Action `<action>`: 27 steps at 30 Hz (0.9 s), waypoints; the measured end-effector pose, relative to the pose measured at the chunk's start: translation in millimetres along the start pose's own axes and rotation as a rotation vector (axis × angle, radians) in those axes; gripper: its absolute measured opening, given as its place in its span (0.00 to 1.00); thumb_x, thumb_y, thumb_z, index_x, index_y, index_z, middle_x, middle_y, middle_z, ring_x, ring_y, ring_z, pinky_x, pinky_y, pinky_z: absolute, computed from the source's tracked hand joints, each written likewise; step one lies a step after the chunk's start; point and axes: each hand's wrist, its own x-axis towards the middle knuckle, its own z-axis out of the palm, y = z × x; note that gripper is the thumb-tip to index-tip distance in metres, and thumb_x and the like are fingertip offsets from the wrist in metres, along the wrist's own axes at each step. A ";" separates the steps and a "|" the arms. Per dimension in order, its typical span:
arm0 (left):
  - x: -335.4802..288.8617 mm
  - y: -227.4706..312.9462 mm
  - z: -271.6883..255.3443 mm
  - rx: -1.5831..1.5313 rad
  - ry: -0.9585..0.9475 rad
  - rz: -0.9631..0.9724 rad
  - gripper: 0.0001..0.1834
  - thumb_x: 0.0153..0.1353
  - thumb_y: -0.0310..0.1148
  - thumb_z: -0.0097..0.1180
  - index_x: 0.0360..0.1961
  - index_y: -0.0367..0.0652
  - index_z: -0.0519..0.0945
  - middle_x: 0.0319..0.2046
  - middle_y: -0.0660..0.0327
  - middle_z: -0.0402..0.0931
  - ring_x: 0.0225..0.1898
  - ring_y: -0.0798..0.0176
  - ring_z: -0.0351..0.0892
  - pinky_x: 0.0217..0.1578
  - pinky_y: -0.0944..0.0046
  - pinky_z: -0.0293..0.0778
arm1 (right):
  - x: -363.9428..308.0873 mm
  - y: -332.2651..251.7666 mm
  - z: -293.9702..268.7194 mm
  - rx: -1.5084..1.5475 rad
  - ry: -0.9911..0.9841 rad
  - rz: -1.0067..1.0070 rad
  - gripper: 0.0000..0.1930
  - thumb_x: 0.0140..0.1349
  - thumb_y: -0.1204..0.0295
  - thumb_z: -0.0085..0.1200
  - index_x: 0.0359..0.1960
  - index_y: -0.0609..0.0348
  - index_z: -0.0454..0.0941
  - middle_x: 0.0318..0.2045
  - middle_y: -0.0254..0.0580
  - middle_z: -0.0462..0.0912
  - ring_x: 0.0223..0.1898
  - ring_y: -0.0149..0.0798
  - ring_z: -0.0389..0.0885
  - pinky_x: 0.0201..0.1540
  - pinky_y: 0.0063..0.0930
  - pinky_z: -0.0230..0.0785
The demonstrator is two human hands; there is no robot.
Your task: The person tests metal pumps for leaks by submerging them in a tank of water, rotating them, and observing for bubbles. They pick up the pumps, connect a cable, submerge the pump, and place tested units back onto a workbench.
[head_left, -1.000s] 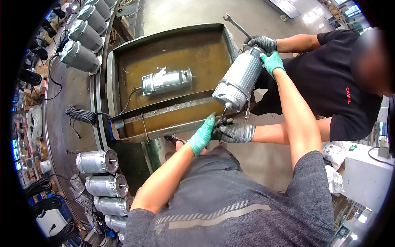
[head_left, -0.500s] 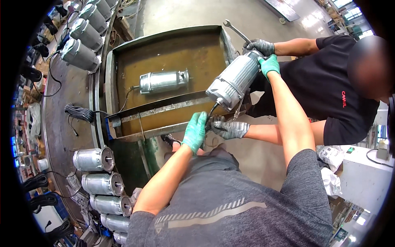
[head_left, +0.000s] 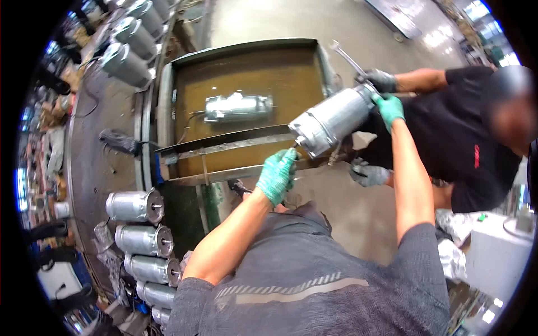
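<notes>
A dark grey shirt [head_left: 336, 302] with a pale stripe fills the lower middle. Beyond it, the left hand [head_left: 277, 175], in a green glove, is closed around a short cable [head_left: 295, 145] at the near end of a silver motor [head_left: 333, 117]; most of that cable is hidden in the fist. The motor is tilted, its cable end low and to the left, beside the right end of a tray [head_left: 166, 112]. The right hand [head_left: 390, 108], also in green, grips the motor's raised far end. Next to it, a co-worker's grey-gloved hand [head_left: 381, 81] holds a wrench [head_left: 348, 59]; the co-worker's other hand [head_left: 370, 173] is apart from the motor, fingers slightly curled, and I cannot tell whether it holds anything. On the left, a row of motors [head_left: 134, 206] lies along the bench [head_left: 106, 168]. A second motor [head_left: 238, 106] lies in the tray's brownish liquid [head_left: 291, 73]. Farther up the bench are a coiled cable [head_left: 119, 141] and grey motors [head_left: 126, 64], and across the floor [head_left: 269, 19] stands a cart [head_left: 392, 17].
</notes>
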 end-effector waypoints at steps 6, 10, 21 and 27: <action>-75.3 54.5 -21.2 -0.208 -0.033 0.039 0.15 0.76 0.46 0.54 0.42 0.46 0.79 0.21 0.75 0.62 0.20 0.77 0.58 0.22 0.75 0.57 | -70.9 5.0 -15.7 0.284 0.001 -0.052 0.18 0.71 0.60 0.59 0.47 0.66 0.85 0.37 0.38 0.87 0.37 0.30 0.79 0.44 0.32 0.75; -142.0 71.7 -67.1 -0.411 -0.003 0.254 0.15 0.77 0.46 0.52 0.43 0.45 0.80 0.20 0.75 0.59 0.19 0.78 0.54 0.20 0.74 0.53 | -126.8 -32.5 13.3 0.276 -0.098 -0.203 0.17 0.74 0.59 0.56 0.36 0.64 0.80 0.29 0.29 0.79 0.32 0.25 0.70 0.35 0.27 0.69; -248.9 132.8 -164.4 -0.951 0.169 0.875 0.14 0.78 0.40 0.49 0.47 0.41 0.79 0.25 0.73 0.61 0.20 0.75 0.57 0.15 0.71 0.52 | -241.4 -238.1 179.2 0.536 -0.485 -0.437 0.20 0.72 0.55 0.57 0.40 0.64 0.78 0.25 0.34 0.77 0.31 0.28 0.74 0.34 0.30 0.70; -250.6 176.2 -297.0 -0.970 0.292 1.060 0.16 0.79 0.38 0.45 0.45 0.34 0.78 0.27 0.65 0.72 0.20 0.72 0.58 0.15 0.70 0.54 | -293.5 -341.5 287.3 0.737 -0.789 -0.109 0.20 0.70 0.57 0.59 0.36 0.68 0.80 0.23 0.42 0.80 0.16 0.35 0.76 0.20 0.35 0.70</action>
